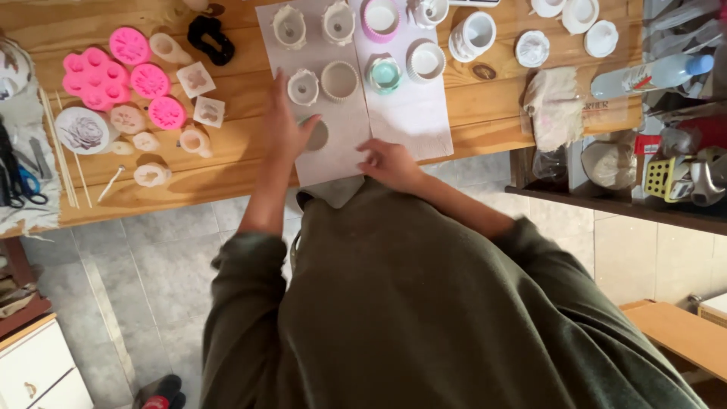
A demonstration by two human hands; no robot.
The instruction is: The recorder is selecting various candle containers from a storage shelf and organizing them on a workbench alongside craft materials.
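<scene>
Two bare hands: left hand (pixel 284 129) flat beside a small grey round disc (pixel 316 135), right hand (pixel 388 163) curled, gripping nothing, on white paper sheet (pixel 344 155); best pressed evenly.

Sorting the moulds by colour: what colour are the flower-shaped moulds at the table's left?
Bright pink flower-shaped moulds, clearest in the head view, on the wooden table.

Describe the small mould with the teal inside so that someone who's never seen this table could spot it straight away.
Start at the wooden table and find the two pale paper sheets at its middle. On the right sheet, in the second row, sits the small round mould. Its teal inside sets it apart; its neighbours are white or pink.
</scene>
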